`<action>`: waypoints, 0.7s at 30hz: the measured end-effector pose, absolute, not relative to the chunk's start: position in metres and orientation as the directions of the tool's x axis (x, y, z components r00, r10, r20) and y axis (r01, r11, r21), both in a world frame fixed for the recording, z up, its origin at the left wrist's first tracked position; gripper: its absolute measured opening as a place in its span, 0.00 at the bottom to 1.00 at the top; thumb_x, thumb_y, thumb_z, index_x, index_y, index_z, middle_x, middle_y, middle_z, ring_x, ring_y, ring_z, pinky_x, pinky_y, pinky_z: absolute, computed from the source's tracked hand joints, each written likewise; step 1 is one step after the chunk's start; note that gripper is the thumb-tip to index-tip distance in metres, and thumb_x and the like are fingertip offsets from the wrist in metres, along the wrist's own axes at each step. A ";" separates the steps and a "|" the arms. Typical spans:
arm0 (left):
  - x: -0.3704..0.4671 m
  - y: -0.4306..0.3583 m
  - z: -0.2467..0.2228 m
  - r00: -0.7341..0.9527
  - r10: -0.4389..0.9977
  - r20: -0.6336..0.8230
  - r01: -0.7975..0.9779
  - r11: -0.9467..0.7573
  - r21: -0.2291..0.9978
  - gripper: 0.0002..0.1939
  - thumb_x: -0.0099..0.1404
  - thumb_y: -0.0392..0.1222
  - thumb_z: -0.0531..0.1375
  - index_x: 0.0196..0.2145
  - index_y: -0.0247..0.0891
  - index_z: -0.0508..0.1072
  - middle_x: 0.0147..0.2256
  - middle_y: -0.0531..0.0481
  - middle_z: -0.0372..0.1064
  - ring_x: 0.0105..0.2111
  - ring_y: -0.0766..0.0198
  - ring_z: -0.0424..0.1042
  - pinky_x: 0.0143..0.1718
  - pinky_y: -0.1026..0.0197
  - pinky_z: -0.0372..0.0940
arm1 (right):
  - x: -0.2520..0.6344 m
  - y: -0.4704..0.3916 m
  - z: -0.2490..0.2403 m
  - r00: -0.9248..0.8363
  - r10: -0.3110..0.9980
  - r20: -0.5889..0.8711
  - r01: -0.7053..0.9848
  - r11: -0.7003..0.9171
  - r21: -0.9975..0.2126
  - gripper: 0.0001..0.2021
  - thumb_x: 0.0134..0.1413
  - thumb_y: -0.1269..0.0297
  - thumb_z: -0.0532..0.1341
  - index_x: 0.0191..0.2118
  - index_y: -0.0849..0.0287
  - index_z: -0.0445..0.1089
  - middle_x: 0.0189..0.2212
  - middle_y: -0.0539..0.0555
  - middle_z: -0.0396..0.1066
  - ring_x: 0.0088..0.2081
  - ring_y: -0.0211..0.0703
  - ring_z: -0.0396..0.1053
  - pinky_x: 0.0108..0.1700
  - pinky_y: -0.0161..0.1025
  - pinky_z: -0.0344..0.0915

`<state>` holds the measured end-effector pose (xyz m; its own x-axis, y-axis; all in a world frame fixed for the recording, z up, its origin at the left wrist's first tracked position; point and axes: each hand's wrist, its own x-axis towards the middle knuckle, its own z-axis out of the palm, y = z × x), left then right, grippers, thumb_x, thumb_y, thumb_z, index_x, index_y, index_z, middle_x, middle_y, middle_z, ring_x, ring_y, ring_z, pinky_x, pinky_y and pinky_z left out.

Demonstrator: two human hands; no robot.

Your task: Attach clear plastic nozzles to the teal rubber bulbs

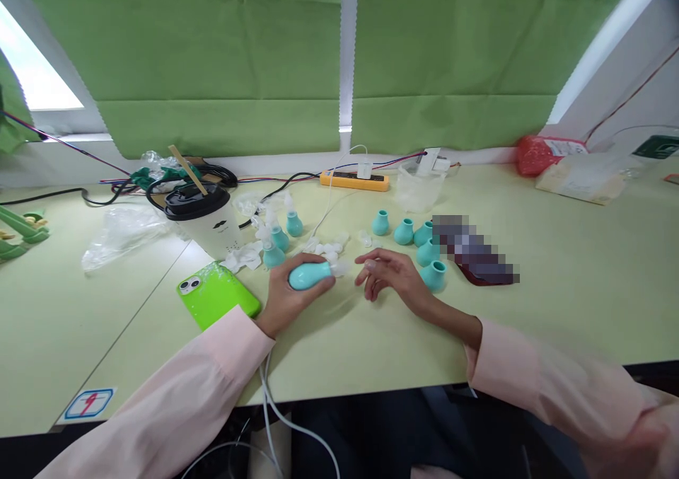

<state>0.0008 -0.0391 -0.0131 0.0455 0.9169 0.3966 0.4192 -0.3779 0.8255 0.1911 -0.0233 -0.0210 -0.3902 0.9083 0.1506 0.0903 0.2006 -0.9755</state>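
The left hand (289,291) is gripping a teal bulb (309,276) on its side above the table (339,351), its fingers partly hiding the bulb; the clear tip is blurring toward the right hand (395,281). The right fingers are curling loosely open, holding nothing visible. Beyond, white scraps (325,247) are lying too indistinct to identify; a phone (477,256) is showing pixelated.

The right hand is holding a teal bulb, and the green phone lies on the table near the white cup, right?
Not quite: the head view shows the left hand holding the teal bulb, not the right hand. The green phone does lie on the table near the white cup.
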 end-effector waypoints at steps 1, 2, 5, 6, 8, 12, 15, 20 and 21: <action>-0.001 -0.037 -0.013 -0.032 0.919 0.394 0.400 -0.349 0.847 0.13 0.46 0.45 0.62 0.30 0.36 0.69 0.30 0.51 0.68 0.33 0.62 0.66 0.36 0.60 0.61 | 0.192 -0.022 -0.022 -0.337 0.899 0.279 0.199 0.358 -0.912 0.13 0.49 0.56 0.54 0.36 0.60 0.62 0.28 0.55 0.68 0.24 0.39 0.67 0.28 0.39 0.66; -0.002 -0.034 -0.014 -0.096 0.917 0.388 0.371 -0.329 0.868 0.13 0.46 0.46 0.62 0.29 0.36 0.70 0.30 0.51 0.68 0.33 0.61 0.65 0.36 0.60 0.61 | 0.192 -0.020 -0.022 -0.318 0.856 0.408 0.323 0.502 -0.802 0.12 0.49 0.58 0.54 0.38 0.60 0.63 0.31 0.56 0.68 0.30 0.41 0.67 0.33 0.41 0.65; -0.004 -0.029 -0.015 -0.179 0.907 0.382 0.268 -0.329 0.906 0.13 0.46 0.46 0.61 0.28 0.35 0.71 0.30 0.51 0.66 0.32 0.62 0.65 0.34 0.62 0.61 | 0.190 -0.017 -0.026 -0.468 0.678 0.567 0.595 0.716 -0.365 0.14 0.50 0.62 0.54 0.44 0.59 0.62 0.43 0.58 0.63 0.45 0.48 0.58 0.45 0.47 0.57; -0.004 -0.028 -0.016 -0.173 0.907 0.383 0.246 -0.337 0.909 0.13 0.47 0.46 0.61 0.28 0.34 0.71 0.30 0.51 0.66 0.32 0.63 0.65 0.34 0.63 0.61 | 0.188 -0.017 -0.027 -0.531 0.656 0.537 0.643 0.724 -0.250 0.16 0.51 0.63 0.53 0.46 0.58 0.61 0.47 0.58 0.60 0.47 0.50 0.55 0.46 0.49 0.55; -0.002 -0.028 -0.017 -0.139 0.915 0.378 0.220 -0.344 0.913 0.13 0.49 0.46 0.60 0.30 0.34 0.71 0.30 0.50 0.66 0.33 0.63 0.64 0.35 0.63 0.60 | 0.183 -0.017 -0.029 -0.601 0.665 0.444 0.711 0.698 -0.084 0.19 0.52 0.61 0.52 0.51 0.54 0.56 0.51 0.58 0.55 0.48 0.53 0.52 0.45 0.52 0.52; 0.003 -0.029 -0.017 -0.074 0.966 0.247 0.087 -0.240 0.967 0.15 0.53 0.48 0.56 0.33 0.33 0.68 0.28 0.50 0.65 0.28 0.65 0.64 0.28 0.64 0.63 | 0.173 -0.018 -0.033 -0.616 0.716 0.329 0.766 0.641 0.039 0.21 0.53 0.56 0.48 0.54 0.48 0.50 0.48 0.59 0.56 0.45 0.54 0.52 0.41 0.53 0.50; 0.004 -0.029 -0.018 0.019 0.991 0.133 -0.063 -0.131 0.989 0.14 0.55 0.48 0.52 0.30 0.32 0.66 0.26 0.50 0.64 0.24 0.67 0.63 0.22 0.65 0.62 | 0.169 -0.016 -0.034 -0.629 0.724 0.283 0.759 0.651 0.021 0.17 0.55 0.57 0.46 0.51 0.48 0.55 0.41 0.58 0.61 0.41 0.51 0.54 0.39 0.49 0.48; 0.001 -0.028 -0.020 0.140 0.987 0.080 -0.164 -0.057 0.985 0.13 0.56 0.46 0.51 0.35 0.34 0.62 0.21 0.53 0.63 0.19 0.67 0.63 0.16 0.66 0.58 | 0.168 -0.012 -0.034 -0.648 0.701 0.299 0.731 0.683 -0.017 0.12 0.57 0.65 0.45 0.35 0.57 0.65 0.31 0.55 0.66 0.38 0.46 0.57 0.37 0.45 0.46; 0.001 -0.028 -0.020 0.158 0.984 0.083 -0.158 -0.057 0.986 0.14 0.55 0.46 0.52 0.37 0.35 0.61 0.20 0.54 0.62 0.18 0.68 0.62 0.16 0.66 0.57 | 0.169 -0.012 -0.034 -0.644 0.697 0.315 0.727 0.686 -0.032 0.11 0.57 0.66 0.46 0.33 0.58 0.65 0.30 0.55 0.67 0.38 0.45 0.58 0.37 0.45 0.46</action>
